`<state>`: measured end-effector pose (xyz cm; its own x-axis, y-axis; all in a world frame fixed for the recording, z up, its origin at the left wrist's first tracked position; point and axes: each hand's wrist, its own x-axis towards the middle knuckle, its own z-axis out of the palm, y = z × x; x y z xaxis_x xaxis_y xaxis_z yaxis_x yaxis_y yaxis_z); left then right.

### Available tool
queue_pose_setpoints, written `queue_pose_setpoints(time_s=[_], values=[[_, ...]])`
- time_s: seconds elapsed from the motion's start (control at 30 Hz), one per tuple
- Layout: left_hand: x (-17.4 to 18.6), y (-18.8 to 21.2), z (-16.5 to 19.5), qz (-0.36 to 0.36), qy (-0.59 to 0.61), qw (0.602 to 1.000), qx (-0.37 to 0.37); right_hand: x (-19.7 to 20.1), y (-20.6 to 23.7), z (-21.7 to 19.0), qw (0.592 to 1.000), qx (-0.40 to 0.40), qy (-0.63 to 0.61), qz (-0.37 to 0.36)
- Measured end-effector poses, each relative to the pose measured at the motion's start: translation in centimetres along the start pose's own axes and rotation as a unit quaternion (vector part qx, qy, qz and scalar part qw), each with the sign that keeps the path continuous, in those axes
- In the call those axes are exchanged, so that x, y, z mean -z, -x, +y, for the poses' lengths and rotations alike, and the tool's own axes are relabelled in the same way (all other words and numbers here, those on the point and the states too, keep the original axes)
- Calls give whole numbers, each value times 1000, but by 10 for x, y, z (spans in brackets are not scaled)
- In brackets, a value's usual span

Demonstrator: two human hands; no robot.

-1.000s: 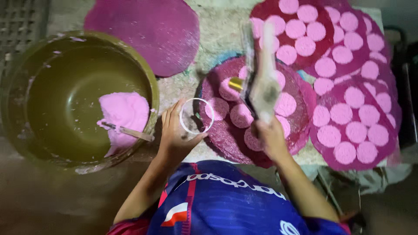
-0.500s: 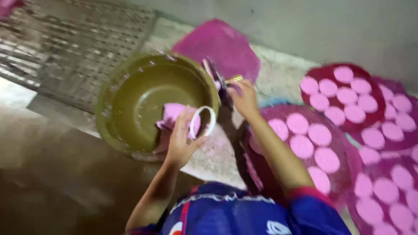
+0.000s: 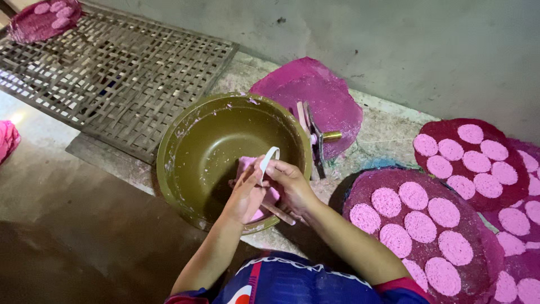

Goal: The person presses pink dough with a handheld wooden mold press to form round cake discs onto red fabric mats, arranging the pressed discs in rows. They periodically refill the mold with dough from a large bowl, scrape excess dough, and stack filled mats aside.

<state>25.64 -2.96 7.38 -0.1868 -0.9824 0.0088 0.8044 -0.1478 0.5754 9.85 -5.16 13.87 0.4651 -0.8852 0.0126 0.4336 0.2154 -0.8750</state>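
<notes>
Both hands are inside the olive-green bowl [image 3: 169, 163], over a lump of pink dough [image 3: 246, 166]. My left hand [image 3: 244, 197] holds a thin white ring mould [image 3: 270, 156] by its near side. My right hand [image 3: 288, 184] pinches the same ring from the right, its fingers curled against it. Under my hands a wooden stick [image 3: 277, 213] lies in the bowl. A flat metal scraper with a brass handle [image 3: 316, 135] rests across the bowl's far right rim and the pink mat [image 3: 323, 93], out of either hand.
Right of the bowl stands a round dark-pink tray [image 3: 360, 188] bearing several pink discs, with more such trays [image 3: 444, 129] behind it. A woven bamboo lattice [image 3: 112, 73] lies at the back left, with another tray of discs [image 3: 42, 17] on it. Grey wall behind.
I turned from the tray of discs to the bowl. My right hand has let go of the scraper, which now lies by the rim, and has joined my left hand on the ring.
</notes>
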Motion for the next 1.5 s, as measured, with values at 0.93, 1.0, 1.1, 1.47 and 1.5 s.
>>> queue_pose_setpoints(time_s=[0.93, 1.0, 1.1, 1.47, 1.5], values=[[-113, 66, -6, 26, -418, 903, -97, 176, 205, -61, 635, 46, 771, -7], [-125, 66, -22, 9, -408, 910, -76, 180, 214, -53, 595, 52, 802, -12], [-137, 73, -45, -8, -358, 933, -43, 195, 229, -57, 635, -11, 773, 7], [-169, 99, -90, 81, -690, 657, -292, 197, 210, -92, 775, 46, 630, 12], [-171, 103, -87, 87, -699, 637, -314, 190, 198, -98, 811, 42, 582, 36]])
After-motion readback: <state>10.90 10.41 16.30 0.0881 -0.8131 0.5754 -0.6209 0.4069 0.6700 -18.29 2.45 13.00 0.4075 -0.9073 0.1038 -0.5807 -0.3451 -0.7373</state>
